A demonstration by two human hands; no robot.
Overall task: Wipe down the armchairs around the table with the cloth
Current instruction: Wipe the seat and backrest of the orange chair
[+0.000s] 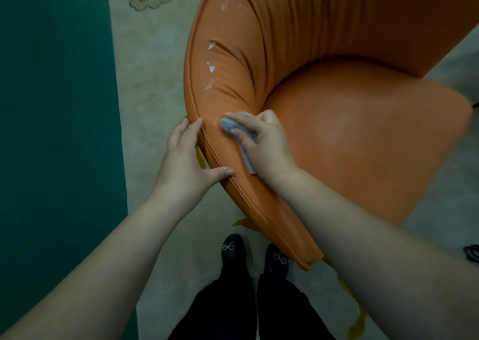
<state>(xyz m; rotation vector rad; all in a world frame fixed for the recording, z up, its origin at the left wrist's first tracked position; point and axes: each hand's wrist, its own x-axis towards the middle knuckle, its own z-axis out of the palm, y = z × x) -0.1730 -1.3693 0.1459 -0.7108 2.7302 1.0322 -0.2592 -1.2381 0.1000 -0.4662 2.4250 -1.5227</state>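
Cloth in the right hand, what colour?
Light grey cloth, pressed to the orange armchair by the right hand; head view.

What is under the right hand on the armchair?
A grey cloth lies under the right hand, pressed against the orange armchair. The hand covers most of it; the upholstery beneath is hidden.
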